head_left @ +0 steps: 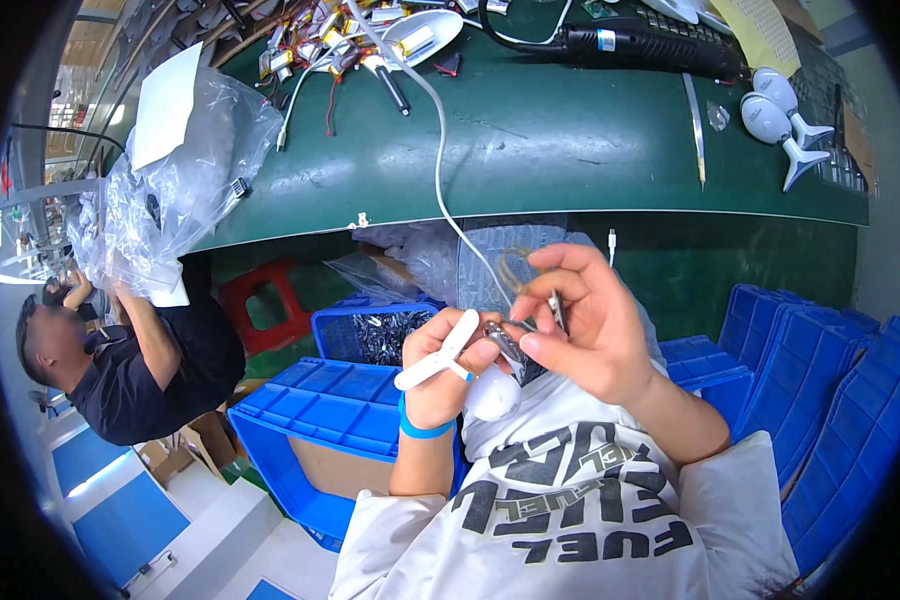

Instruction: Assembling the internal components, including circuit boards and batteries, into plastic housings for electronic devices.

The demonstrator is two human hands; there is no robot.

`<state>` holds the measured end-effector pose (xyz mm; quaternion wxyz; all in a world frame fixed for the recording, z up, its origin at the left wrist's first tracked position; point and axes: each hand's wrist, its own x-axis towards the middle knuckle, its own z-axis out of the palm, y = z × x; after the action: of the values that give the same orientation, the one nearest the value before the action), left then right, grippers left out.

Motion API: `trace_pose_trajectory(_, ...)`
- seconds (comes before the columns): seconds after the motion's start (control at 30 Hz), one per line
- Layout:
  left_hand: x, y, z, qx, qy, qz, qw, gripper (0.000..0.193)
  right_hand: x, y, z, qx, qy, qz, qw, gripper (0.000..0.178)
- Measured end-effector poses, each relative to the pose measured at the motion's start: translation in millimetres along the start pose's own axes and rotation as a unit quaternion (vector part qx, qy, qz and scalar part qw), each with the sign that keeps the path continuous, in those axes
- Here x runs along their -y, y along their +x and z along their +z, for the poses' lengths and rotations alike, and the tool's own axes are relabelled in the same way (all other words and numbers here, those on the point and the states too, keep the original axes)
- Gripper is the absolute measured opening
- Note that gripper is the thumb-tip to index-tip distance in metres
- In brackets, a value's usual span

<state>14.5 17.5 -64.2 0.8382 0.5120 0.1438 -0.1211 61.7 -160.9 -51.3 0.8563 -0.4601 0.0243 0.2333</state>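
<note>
Across the head view stretches a glossy dark-green worktop [570, 185]. Before its edge, the left hand [430, 385] closes around a white plastic device with a smooth rounded head [493, 394]; a slim three-armed white piece [440, 353] crosses its fingers. Just beside, the right hand [595, 345] is half-curled, a translucent yellowish loop [507, 268] near its fingertips; whether it grips anything, I cannot tell.

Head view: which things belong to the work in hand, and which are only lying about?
In the work:
White ball-shaped device and Y-shaped stand, at the left hand
Right hand, close beside them
Perhaps two similar white devices

Apparently lying about:
Black marker pen
Black handheld tool
Red stool
Blue crates
</note>
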Motion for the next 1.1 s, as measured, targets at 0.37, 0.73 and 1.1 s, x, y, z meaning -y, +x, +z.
trace_pose_trajectory(0.37, -5, -4, -6, -0.007, 0.101, 0.008, 0.995, 0.017, -2, 2, -3, 0.054, -0.4, -0.271, 0.874, 0.071)
trace_pose_trajectory(0.73, -16, 0, 2, 0.022, 0.133, -0.024, 0.991, 0.015, -4, -5, 0, 0.028, -0.392, -0.237, 0.889, 0.068)
trace_pose_trajectory(1.1, -13, 0, 3, 0.002, 0.156, -0.006, 0.988, 0.02, -3, 0, -1, 0.027, -0.411, -0.249, 0.877, 0.069)
